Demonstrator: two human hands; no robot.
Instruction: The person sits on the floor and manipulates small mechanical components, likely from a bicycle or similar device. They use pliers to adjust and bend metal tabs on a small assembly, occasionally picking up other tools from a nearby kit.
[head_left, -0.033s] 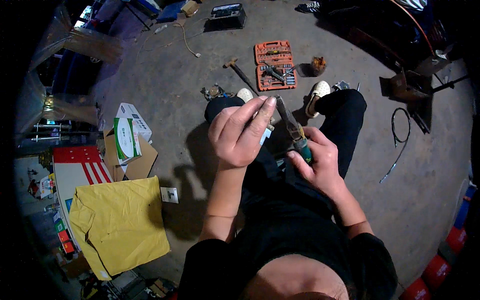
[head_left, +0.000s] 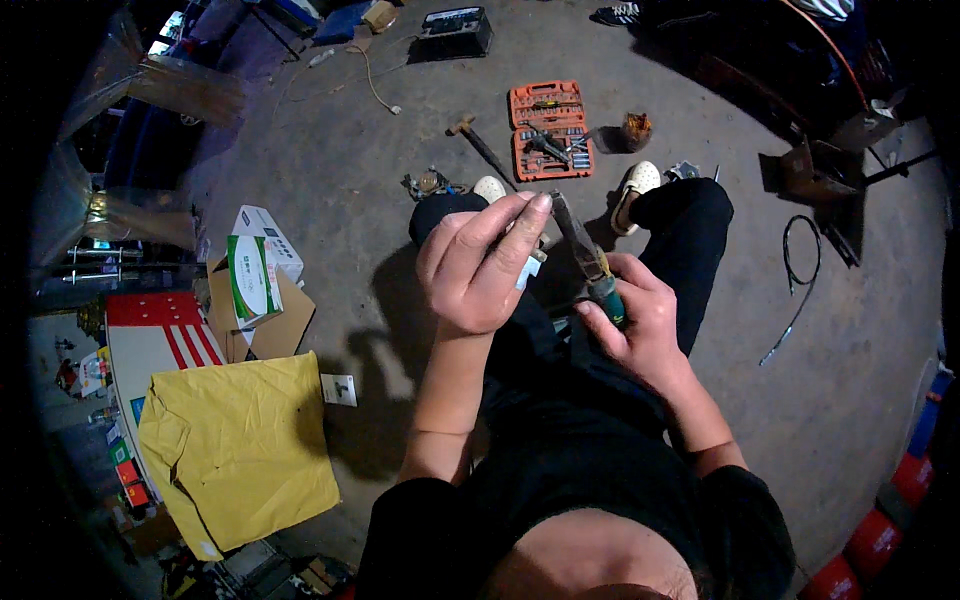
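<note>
My right hand (head_left: pixel 645 312) is closed round the green handle of what looks like a pair of pliers (head_left: pixel 574 232); their long, worn metal head points up and away from me. Close to the tip, my left hand (head_left: pixel 480 262) has its thumb and forefinger pinched together. Whatever lies between those fingertips is too small or too hidden to make out. Just under the left fingers shows a small white and metal piece (head_left: pixel 530 268), partly covered by the hand; I cannot tell whether the hand holds it. Both hands are raised above my lap.
On the floor ahead lie an open orange socket set (head_left: pixel 552 132), a hammer (head_left: pixel 480 150) and a rusty can (head_left: pixel 637 130). A black battery (head_left: pixel 453 34) stands farther off. Boxes (head_left: pixel 256 280) and a yellow cloth (head_left: pixel 250 440) are at left; a cable (head_left: pixel 790 280) lies at right.
</note>
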